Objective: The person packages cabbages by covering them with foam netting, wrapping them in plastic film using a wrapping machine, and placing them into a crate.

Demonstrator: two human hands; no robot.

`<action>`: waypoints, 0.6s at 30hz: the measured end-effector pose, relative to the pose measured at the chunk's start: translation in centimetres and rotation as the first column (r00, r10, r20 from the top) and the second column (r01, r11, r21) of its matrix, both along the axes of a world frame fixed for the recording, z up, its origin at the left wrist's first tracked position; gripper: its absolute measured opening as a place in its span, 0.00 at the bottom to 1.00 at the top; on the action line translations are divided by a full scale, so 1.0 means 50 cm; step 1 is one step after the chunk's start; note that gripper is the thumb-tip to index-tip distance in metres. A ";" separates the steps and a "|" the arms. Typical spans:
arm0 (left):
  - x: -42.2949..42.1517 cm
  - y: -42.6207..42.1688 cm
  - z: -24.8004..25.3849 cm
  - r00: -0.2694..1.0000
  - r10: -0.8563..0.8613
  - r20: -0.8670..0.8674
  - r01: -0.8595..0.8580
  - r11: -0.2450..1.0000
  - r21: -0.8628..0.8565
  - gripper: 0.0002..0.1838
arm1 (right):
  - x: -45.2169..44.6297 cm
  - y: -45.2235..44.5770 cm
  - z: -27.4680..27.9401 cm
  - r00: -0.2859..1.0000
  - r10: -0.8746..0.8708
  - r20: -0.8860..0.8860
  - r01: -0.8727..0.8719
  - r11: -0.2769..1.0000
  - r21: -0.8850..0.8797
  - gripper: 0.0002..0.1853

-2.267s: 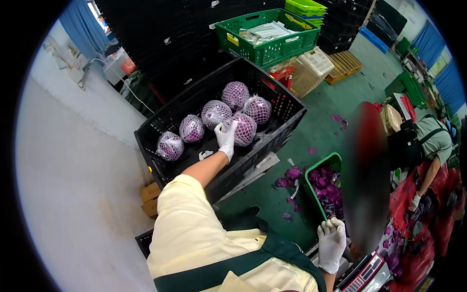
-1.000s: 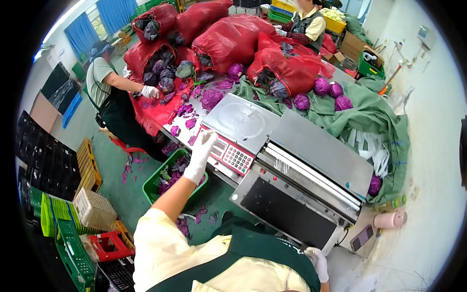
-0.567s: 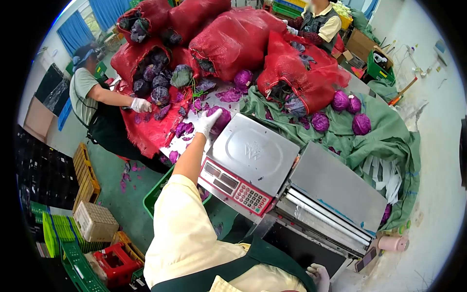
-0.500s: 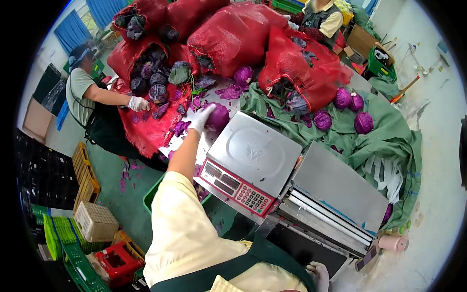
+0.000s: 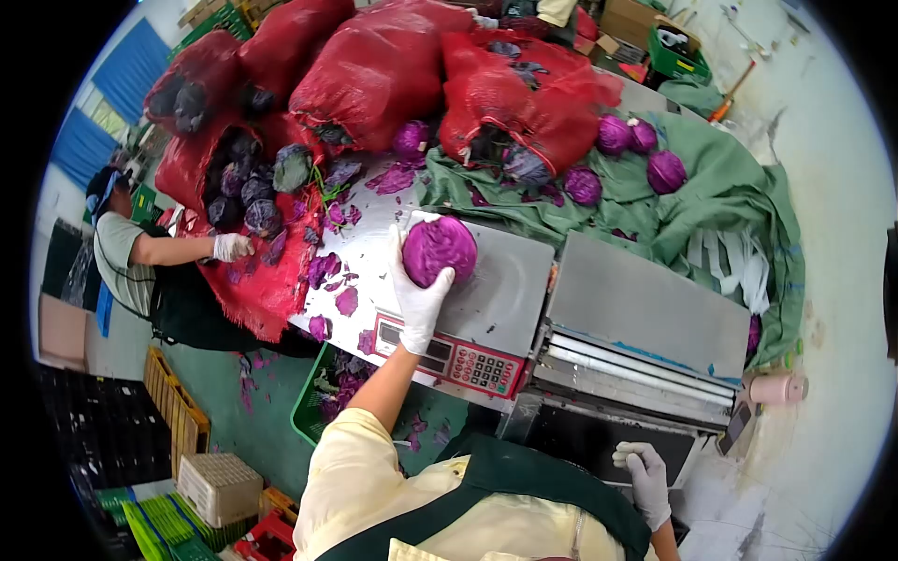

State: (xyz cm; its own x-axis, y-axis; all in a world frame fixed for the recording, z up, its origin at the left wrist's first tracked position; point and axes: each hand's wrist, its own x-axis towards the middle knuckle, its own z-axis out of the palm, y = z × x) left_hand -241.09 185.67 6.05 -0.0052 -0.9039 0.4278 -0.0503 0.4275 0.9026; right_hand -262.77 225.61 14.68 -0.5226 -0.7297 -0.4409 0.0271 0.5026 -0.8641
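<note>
My left hand (image 5: pixel 419 297), in a white glove, is wrapped round the lower left side of a purple cabbage (image 5: pixel 440 252). The cabbage is over the left part of the metal scale plate (image 5: pixel 505 280); whether it touches the plate I cannot tell. Below the plate is the scale's red keypad panel (image 5: pixel 482 367). My right hand (image 5: pixel 645 481), also gloved, is at the lower right near the dark front surface of the wrapping machine (image 5: pixel 645 304). Its fingers are loosely curled, and what they hold, if anything, cannot be made out.
Red mesh sacks (image 5: pixel 369 75) of cabbages lie across the back. Several trimmed cabbages (image 5: pixel 582 185) rest on green cloth (image 5: pixel 730 206) at the right. A co-worker (image 5: pixel 131 252) reaches over the table from the left. A green crate (image 5: pixel 309 402) of leaves stands on the floor.
My left hand has brought the cabbage from the table beside the scale rightward over its plate. My right hand has risen into fuller view. The view has shifted.
</note>
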 end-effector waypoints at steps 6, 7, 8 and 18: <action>-0.033 0.112 -0.032 0.937 0.028 0.348 -0.020 0.999 -0.027 0.60 | -0.079 0.074 0.018 0.948 0.050 -0.314 -0.067 0.997 -0.043 0.10; -0.028 0.118 -0.038 0.938 0.013 0.346 -0.011 1.000 -0.009 0.61 | -0.101 0.092 0.006 0.952 0.025 -0.304 -0.056 0.994 -0.093 0.10; -0.015 0.117 -0.058 0.916 0.052 0.397 -0.015 0.995 -0.097 0.61 | -0.131 0.117 -0.013 0.925 0.025 -0.379 -0.058 0.995 -0.078 0.10; 0.032 0.174 -0.054 0.842 0.148 0.519 -0.075 0.985 -0.158 0.59 | -0.574 0.127 -0.012 0.783 -0.277 -0.557 0.102 0.940 -0.324 0.11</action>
State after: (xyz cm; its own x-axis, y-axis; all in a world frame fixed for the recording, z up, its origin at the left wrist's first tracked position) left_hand -239.49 194.35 3.36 -0.1649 -0.8504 0.4997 -0.5565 0.4985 0.6647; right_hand -291.49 231.94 14.06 -0.7539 -0.6286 0.1912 -0.4584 0.2947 -0.8385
